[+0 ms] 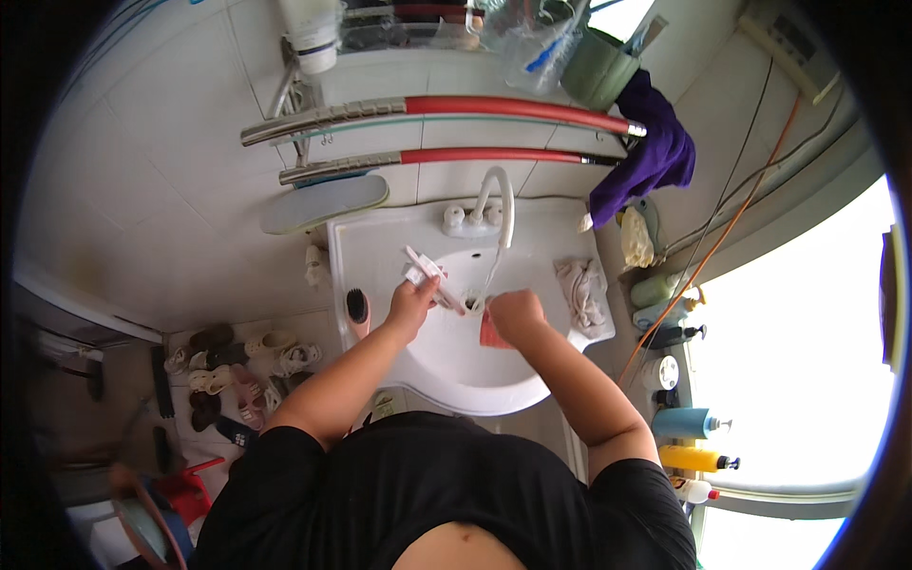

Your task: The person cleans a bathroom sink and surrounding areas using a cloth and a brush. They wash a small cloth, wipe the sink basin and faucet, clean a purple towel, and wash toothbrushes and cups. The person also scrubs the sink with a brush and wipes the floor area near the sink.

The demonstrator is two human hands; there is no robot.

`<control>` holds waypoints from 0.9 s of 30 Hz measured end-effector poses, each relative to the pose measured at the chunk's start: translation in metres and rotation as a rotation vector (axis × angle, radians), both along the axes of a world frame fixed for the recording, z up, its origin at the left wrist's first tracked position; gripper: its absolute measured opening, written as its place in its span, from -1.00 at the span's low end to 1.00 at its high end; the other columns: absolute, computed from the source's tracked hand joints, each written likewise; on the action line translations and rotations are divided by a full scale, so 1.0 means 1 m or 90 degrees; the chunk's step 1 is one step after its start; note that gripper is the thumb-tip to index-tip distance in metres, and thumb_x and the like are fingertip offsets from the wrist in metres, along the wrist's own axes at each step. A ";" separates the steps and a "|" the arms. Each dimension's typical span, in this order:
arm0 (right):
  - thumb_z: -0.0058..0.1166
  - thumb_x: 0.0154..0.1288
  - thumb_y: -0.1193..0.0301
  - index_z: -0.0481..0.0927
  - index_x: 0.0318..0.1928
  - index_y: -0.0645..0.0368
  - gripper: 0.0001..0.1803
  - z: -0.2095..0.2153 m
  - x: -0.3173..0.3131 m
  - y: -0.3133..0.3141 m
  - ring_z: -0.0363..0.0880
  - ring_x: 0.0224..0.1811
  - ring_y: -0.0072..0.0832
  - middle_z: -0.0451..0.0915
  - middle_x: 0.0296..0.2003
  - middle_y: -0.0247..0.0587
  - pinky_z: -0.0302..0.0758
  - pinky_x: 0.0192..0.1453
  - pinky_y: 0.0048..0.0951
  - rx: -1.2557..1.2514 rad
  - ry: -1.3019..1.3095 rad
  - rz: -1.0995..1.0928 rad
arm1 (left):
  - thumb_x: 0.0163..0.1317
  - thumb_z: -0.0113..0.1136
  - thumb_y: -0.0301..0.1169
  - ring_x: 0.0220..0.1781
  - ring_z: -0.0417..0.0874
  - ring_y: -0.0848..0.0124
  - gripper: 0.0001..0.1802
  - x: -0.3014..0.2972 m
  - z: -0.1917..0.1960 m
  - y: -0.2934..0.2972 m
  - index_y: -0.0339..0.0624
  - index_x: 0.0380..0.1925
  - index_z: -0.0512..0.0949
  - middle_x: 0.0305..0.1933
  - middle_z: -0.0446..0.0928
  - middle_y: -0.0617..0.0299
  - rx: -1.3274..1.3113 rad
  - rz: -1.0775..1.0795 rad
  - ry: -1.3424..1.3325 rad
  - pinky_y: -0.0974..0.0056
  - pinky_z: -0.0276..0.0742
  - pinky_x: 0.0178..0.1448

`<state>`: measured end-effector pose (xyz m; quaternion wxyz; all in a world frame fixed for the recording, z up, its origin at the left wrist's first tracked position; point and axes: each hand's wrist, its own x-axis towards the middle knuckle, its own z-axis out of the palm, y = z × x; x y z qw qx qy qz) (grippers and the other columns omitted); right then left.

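Over the left part of the white washbasin (475, 403), my left hand (413, 309) is closed on a long, thin, pale pink and white object (425, 263); its exact kind cannot be made out. My right hand (518, 315) is closed at the right of the bowl on a red cloth-like piece (493, 330), which hangs below the fingers against the basin. Between the hands, a thin stream of water falls from the curved white faucet (507, 204) near the drain (471, 304). A brush with black bristles (357, 306) and a pink handle lies on the left rim.
A crumpled pale cloth (582, 296) lies on the basin's right rim. Red and silver rails (513, 106) cross the wall behind, with a purple cloth (655, 142) hanging at their right end. Bottles (686, 423) line the right sill. Several shoes (245, 385) stand at lower left.
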<state>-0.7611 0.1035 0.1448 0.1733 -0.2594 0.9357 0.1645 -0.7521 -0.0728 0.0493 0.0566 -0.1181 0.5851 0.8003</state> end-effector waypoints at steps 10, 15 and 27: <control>0.06 0.05 0.35 0.55 -0.41 0.13 -0.86 -0.008 0.002 -0.008 0.59 -0.35 -0.35 0.59 -0.40 -0.28 0.42 -0.31 -0.37 -0.034 0.076 0.021 | 0.25 -0.03 -0.31 -0.25 0.53 0.50 -0.70 -0.002 -0.010 -0.002 -0.27 -0.11 0.46 -0.25 0.55 0.24 -0.065 -0.003 0.254 0.38 0.43 -0.16; 0.05 0.12 0.39 0.52 -0.22 0.29 -0.75 0.004 0.026 -0.005 0.57 -0.40 -0.35 0.57 -0.38 -0.21 0.49 -0.28 -0.40 -0.646 0.058 -0.137 | 0.24 0.00 -0.31 -0.24 0.54 0.52 -0.72 0.005 0.031 -0.018 -0.29 -0.19 0.48 -0.23 0.55 0.21 -0.031 -0.011 0.200 0.39 0.45 -0.22; 0.01 0.17 0.58 0.48 -0.25 0.35 -0.87 0.097 0.054 -0.010 0.53 -0.48 -0.59 0.55 -0.47 -0.20 0.51 -0.42 -0.60 -1.085 0.060 -0.268 | -0.03 0.27 -0.10 0.24 0.22 0.20 -0.15 0.029 0.160 -0.047 -0.17 0.21 0.10 0.21 0.23 0.09 -0.132 -0.215 0.343 0.15 0.16 0.23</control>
